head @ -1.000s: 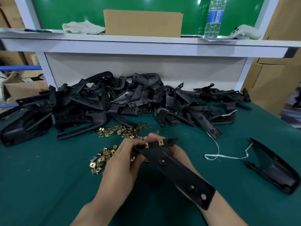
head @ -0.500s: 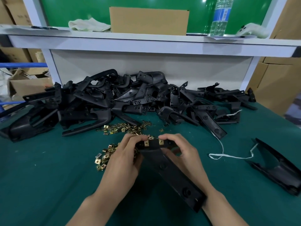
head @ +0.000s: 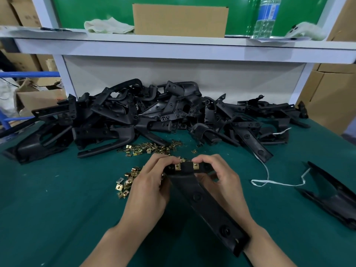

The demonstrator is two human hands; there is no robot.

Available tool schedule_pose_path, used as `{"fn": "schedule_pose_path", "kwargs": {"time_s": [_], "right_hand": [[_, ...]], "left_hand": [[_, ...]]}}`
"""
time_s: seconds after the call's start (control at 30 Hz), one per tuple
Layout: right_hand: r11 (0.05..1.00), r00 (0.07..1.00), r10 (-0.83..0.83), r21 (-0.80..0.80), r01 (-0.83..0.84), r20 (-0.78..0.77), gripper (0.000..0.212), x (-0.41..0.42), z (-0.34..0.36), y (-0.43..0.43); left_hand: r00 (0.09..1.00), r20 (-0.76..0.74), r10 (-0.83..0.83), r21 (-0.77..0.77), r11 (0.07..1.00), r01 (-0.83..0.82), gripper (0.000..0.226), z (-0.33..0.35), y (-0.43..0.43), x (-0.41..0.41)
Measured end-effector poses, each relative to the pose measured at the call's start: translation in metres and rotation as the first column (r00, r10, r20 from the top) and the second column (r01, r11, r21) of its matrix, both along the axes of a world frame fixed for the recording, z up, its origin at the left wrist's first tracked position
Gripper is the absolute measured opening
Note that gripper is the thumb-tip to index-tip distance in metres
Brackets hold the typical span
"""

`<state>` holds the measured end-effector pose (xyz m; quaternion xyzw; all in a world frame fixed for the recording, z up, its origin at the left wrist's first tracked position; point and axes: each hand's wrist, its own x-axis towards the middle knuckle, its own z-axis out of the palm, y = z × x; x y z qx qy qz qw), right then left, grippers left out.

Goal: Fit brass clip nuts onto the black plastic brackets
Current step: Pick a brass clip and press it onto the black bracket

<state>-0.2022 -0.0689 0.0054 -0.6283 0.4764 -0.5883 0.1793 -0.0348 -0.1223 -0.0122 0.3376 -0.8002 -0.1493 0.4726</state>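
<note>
Fingers (head: 166, 160) of the left hand (head: 148, 191) and right hand (head: 223, 182) pinch the bracket (head: 204, 207), likely stiff and light, with clip nuts (head: 195, 166) just below them.

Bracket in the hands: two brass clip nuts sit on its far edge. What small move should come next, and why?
Probably press both clip nuts fully home: the left hand and right hand each hold the bracket at its far end, fingertips at a clip; whether either is seated cannot be told.
</note>
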Motion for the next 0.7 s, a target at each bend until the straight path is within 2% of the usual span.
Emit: {"fn": "schedule_pose_path", "kwargs": {"time_s": [0.13,0.2,0.27,0.33,0.4,0.47,0.6,0.7], "right_hand": [[0.999,0.999,-0.015,0.037,0.017,-0.044,0.043,-0.005,-0.004,-0.001],[0.995,0.992,-0.047,0.086,0.057,-0.113,0.047,-0.009,-0.008,-0.006],[0.990,0.993,-0.040,0.131,0.054,-0.107,0.033,-0.012,-0.013,-0.008],[0.986,0.999,-0.042,0.164,0.044,-0.016,0.013,-0.010,-0.017,-0.007],[0.985,0.999,-0.039,0.171,0.034,0.023,0.018,-0.009,-0.019,-0.007],[0.980,0.999,-0.043,0.194,0.042,0.001,0.025,-0.010,-0.020,-0.007],[0.970,0.997,-0.056,0.233,0.069,-0.060,0.029,-0.012,-0.024,-0.009],[0.967,0.993,-0.047,0.244,0.072,-0.107,0.040,-0.011,-0.026,-0.010]], "left_hand": [[1.000,0.021,0.000,0.018,1.000,0.000,0.061,0.000,-0.002,0.002],[1.000,0.031,0.001,0.053,0.999,-0.003,0.053,-0.002,-0.001,0.002],[1.000,0.005,0.001,0.125,0.992,-0.001,0.042,-0.003,0.004,-0.002],[0.999,-0.036,0.020,0.197,0.980,-0.012,0.058,-0.004,0.006,-0.006],[1.000,-0.009,0.011,0.150,0.989,-0.010,0.063,-0.004,0.006,-0.007],[0.998,0.055,-0.006,0.088,0.996,0.001,0.052,-0.002,0.007,-0.006],[0.999,0.033,0.022,0.138,0.990,-0.026,0.041,-0.005,0.002,-0.006],[0.997,0.005,0.079,0.156,0.985,-0.079,0.038,-0.007,0.000,-0.004]]}}
